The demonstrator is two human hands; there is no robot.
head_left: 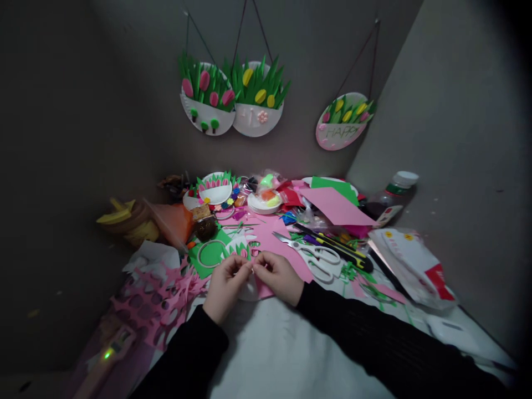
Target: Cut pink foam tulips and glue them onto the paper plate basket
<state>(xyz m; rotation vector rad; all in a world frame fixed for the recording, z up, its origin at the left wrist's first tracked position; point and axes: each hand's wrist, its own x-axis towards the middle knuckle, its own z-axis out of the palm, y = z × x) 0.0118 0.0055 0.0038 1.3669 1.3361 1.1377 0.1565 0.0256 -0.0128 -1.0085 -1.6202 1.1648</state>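
1. Grip: the left hand [226,280] and right hand [280,276] pinch, tips close together. What they pinch is too small to tell.
2. The plate [248,292] is under them, on pink paper [291,252]. It looks light and a bit stiff; its grass [242,250] could rip. Best hold its rim.
3. One hung plate [338,141] says "HAPPY". The bottle [384,205] label is too blurry.

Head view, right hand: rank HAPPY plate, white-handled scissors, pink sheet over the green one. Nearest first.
From the right hand:
1. White-handled scissors, just beyond it, slightly right
2. Pink sheet, farther back right, overlapping the green sheet
3. HAPPY plate, hanging on the back wall
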